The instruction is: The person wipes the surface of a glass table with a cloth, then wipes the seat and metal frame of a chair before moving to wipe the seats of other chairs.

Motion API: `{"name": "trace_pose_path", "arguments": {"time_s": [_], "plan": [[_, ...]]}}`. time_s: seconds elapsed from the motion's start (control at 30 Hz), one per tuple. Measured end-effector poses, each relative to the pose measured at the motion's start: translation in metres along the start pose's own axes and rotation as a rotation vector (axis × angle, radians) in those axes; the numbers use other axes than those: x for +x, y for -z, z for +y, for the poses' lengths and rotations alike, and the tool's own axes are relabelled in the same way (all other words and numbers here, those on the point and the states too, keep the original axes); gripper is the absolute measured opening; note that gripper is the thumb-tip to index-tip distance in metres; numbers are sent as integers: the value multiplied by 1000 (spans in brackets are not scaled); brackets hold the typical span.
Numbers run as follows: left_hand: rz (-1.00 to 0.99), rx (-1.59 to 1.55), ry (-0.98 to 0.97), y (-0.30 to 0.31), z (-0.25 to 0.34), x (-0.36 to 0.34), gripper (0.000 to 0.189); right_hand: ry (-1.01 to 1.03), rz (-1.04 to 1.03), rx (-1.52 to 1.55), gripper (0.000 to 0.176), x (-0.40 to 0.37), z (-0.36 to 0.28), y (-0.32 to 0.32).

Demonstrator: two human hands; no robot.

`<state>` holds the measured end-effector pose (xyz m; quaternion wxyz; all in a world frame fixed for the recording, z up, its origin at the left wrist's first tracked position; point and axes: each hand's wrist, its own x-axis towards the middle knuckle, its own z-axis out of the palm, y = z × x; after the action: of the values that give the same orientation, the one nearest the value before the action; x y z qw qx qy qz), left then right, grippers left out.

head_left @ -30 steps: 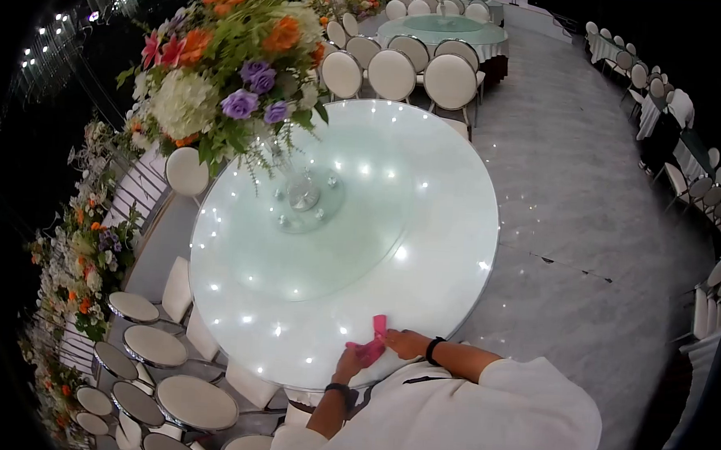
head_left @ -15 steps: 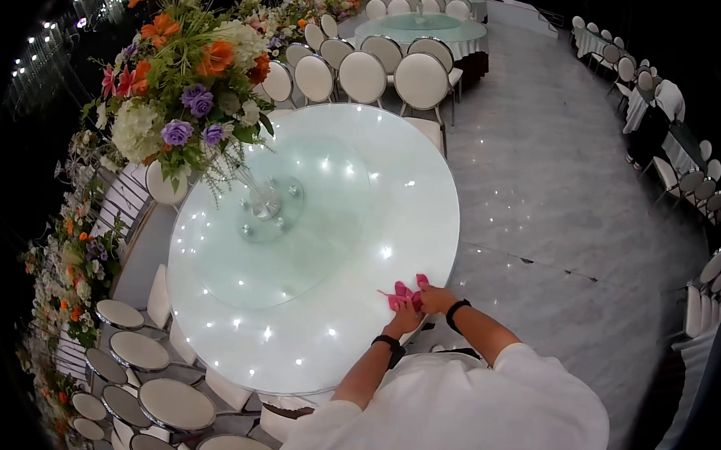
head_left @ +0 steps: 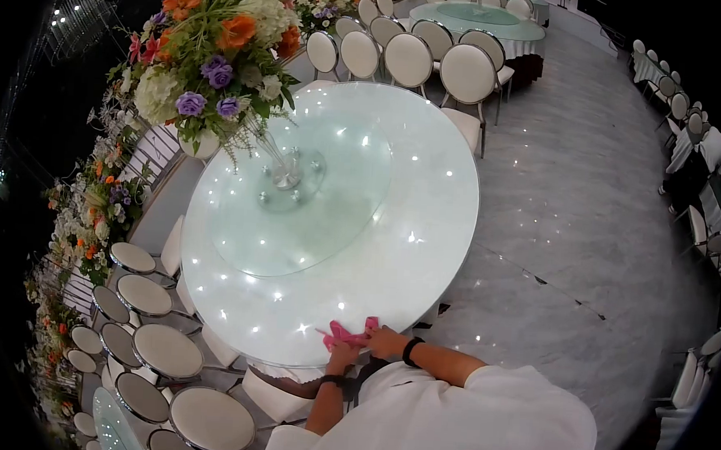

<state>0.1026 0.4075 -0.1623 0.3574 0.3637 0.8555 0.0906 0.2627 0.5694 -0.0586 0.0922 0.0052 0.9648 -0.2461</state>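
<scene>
A crumpled pink cloth [head_left: 345, 335] lies at the near rim of a round glass-topped table [head_left: 439, 205]. My left hand [head_left: 342, 356] is closed on the cloth's near side, at the table's edge. Just to its right, my right hand [head_left: 385, 341] grips the other end of the cloth, its fingers bunched over the fabric. The two hands are close together, and a dark band circles each wrist. Toward the table's far left side, a tall clear stand [head_left: 286, 172] carries a large flower arrangement [head_left: 214, 62] on the glass turntable [head_left: 336, 232].
Cream round-backed chairs [head_left: 168, 351] crowd the left and near-left side. More chairs [head_left: 407, 60] stand beyond the table, before another round table [head_left: 477, 27]. Grey shiny floor [head_left: 573, 220] runs along the right, where another person [head_left: 696, 161] bends beside a far table.
Both hands and the pink cloth have moved left along the near rim of the table. My view has shifted too, so the table sits slightly higher and further right.
</scene>
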Motion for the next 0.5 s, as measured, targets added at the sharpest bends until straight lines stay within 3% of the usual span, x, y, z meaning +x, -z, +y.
{"name": "trace_pose_path", "arguments": {"time_s": [0.07, 0.17, 0.23, 0.3, 0.33, 0.4, 0.5], "plan": [[122, 227, 329, -6, 43, -30, 67, 1, 61, 16, 62, -14, 16, -10], [324, 463, -114, -105, 4, 46, 92, -28, 107, -7, 59, -39, 36, 5], [-56, -85, -697, -27, 86, 22, 90, -212, 197, 21, 68, -48, 60, -2], [-257, -66, -516, -12, 150, 20, 80, -310, 248, 50, 66, -72, 72, 17], [-270, -68, -524, -12, 174, 20, 80, -345, 282, 45, 64, -77, 88, 15], [-303, 139, -203, -4, 217, 22, 68, -442, 224, 72, 63, -87, 108, 15], [-378, 234, -353, 1, 240, 36, 65, -543, 99, 165, 65, -97, 117, 31]]}}
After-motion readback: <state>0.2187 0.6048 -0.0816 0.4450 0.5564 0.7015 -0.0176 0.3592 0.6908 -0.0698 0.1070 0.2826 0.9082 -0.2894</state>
